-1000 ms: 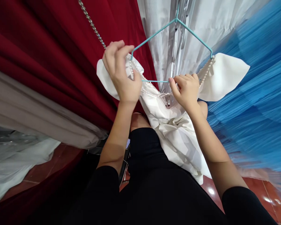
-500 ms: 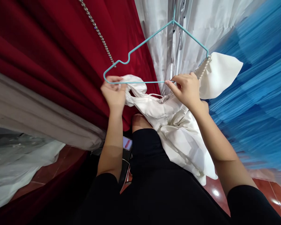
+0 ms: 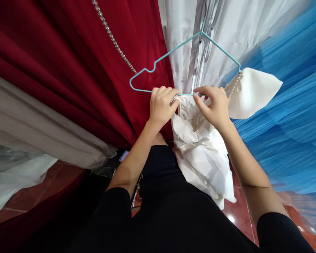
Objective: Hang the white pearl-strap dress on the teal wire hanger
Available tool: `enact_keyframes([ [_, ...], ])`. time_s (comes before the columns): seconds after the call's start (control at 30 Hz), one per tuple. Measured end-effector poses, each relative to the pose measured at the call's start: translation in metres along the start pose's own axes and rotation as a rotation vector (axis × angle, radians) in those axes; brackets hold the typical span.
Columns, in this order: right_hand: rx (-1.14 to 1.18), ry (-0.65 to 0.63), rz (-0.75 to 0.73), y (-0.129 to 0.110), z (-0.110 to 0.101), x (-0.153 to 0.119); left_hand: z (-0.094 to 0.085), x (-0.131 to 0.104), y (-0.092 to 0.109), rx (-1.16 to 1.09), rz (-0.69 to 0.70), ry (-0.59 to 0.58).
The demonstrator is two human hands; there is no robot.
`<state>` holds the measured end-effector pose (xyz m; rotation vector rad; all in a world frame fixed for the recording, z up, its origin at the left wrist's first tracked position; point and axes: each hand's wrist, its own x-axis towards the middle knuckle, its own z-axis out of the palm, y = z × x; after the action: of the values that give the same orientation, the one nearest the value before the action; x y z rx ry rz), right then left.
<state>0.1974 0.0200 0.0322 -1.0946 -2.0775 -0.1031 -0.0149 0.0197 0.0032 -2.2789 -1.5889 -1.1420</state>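
Note:
A light-blue clothes hanger [image 3: 178, 49] hangs in front of me. My right hand [image 3: 214, 107] pinches its bottom bar right of the middle. My left hand [image 3: 162, 107] is closed at the same bar further left, fingers over it. Pearl trim of a white dress [image 3: 200, 154] shows at its thumb, so it seems to grip the dress strap there as well. A pearl-edged white sleeve [image 3: 252, 93] loops over the hanger's right shoulder. Below both hands the bodice and crumpled skirt hang down in front of my leg.
A red curtain or gown [image 3: 137, 45] with a beaded strand [image 3: 112, 37] fills the left. Behind the hanger are white fabric [image 3: 177, 38] and a metal rail [image 3: 200, 66]. Blue tulle [image 3: 284, 126] hangs on the right. A phone-like object [image 3: 123, 156] lies low, by my left forearm.
My left hand has moved right along the hanger's bar, drawing the dress's left side inward and up. My right hand keeps its pinch. The hanger appears slightly lower and further right.

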Motion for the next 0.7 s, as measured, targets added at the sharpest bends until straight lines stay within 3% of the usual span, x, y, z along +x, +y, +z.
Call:
enact_keyframes([
  [0.17, -0.166, 0.4, 0.061, 0.038, -0.018, 0.01, 0.005, -0.01, 0.005, 0.072, 0.024, 0.027],
  [0.27, -0.124, 0.407, 0.078, 0.065, -0.03, 0.022, 0.003, -0.006, 0.008, 0.08, 0.009, -0.006],
  [0.37, -0.005, 0.363, 0.087, 0.075, -0.048, 0.032, 0.0, -0.002, 0.008, 0.084, -0.025, -0.04],
  [0.5, 0.071, 0.557, 0.059, 0.091, -0.078, 0.039, -0.006, 0.002, 0.007, 0.071, -0.042, -0.066],
  [0.6, -0.007, 0.639, 0.109, 0.121, -0.087, 0.031, -0.011, 0.003, 0.006, 0.074, -0.047, -0.083],
  [0.7, -0.184, 0.698, 0.133, 0.145, -0.075, 0.002, -0.013, 0.002, 0.007, 0.083, -0.049, -0.11],
])
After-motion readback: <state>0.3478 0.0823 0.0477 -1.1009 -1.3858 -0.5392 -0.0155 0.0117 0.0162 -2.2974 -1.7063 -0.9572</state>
